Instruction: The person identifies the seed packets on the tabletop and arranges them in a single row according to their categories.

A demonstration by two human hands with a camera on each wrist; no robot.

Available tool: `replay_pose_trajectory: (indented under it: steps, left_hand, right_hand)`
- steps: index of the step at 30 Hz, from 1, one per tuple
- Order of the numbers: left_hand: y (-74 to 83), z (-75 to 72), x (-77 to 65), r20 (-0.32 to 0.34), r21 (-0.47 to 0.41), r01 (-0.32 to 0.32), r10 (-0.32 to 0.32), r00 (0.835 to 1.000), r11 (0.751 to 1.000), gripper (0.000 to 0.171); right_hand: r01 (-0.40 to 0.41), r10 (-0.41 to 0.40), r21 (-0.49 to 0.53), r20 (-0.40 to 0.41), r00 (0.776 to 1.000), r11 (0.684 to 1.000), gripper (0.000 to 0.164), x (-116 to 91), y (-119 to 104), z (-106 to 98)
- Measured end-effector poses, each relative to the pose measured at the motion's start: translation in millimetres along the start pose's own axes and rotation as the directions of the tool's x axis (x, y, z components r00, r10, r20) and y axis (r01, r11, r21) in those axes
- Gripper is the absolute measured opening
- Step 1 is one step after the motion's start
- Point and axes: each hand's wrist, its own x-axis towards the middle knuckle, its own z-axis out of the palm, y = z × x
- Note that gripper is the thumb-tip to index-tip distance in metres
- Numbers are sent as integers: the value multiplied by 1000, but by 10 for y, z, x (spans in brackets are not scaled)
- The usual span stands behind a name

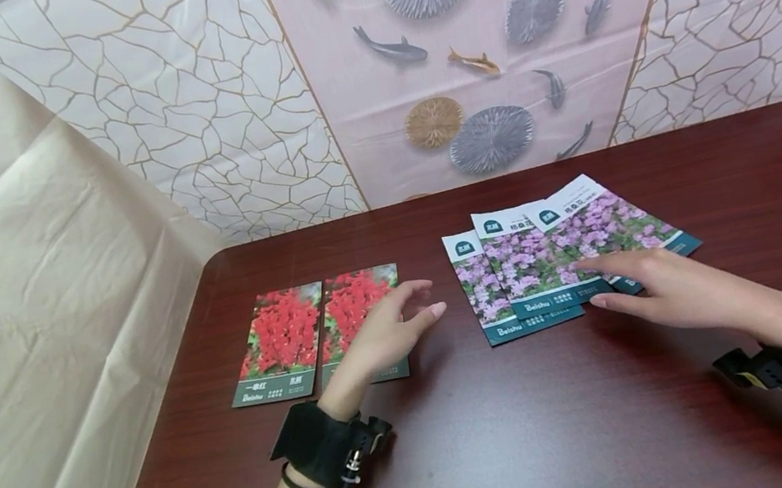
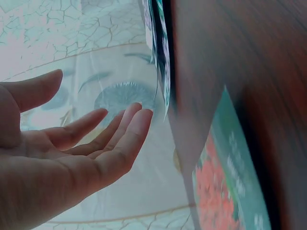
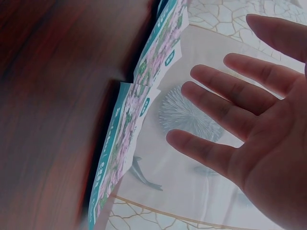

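Observation:
My left hand (image 1: 382, 334) hovers at the right-hand one of two red-flower seed packets, partly covering it; its fingers are loosely bent and hold nothing. The other red-flower packet (image 1: 279, 336) lies flat beside it on the left. Over the lower right of several overlapping purple-flower seed packets (image 1: 522, 258) is my right hand (image 1: 678, 289). In the right wrist view, the right hand (image 3: 254, 110) has its fingers spread and nearly straight, with nothing in them, apart from the packets (image 3: 158, 52). The left wrist view likewise shows an empty left hand (image 2: 81, 148).
The packets lie on a dark reddish-brown table (image 1: 496, 439). Behind it hangs a patterned cloth (image 1: 379, 111) with fish and round shapes. Pale, creased sheeting (image 1: 69, 326) runs along the table's left edge. Each wrist wears a black strap (image 1: 315, 445) with a camera and cable.

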Motion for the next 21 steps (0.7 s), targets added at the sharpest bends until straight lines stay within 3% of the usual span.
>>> replay_pose_trajectory:
  steps: [5,9,15,21]
  left_hand:
    - [33,95,129,85,-107,21,-12,996,994,48]
    - [28,164,224,155,-224,93,-59,986,970,50]
    - [-4,243,313,220,-368,230,-156,963,901,53]
    - [-6,298,360,245,-512,287,-182,952,809,54]
  right_hand:
    - [11,-11,-3,5,1000,1000,43,3,-3,42]
    - [23,-23,5,19,1000,1000,42,11,-7,67]
    - [44,-44,9,48,998,999,42,22,0,91]
    - [23,-27,32,139,990,999,48,23,-4,112]
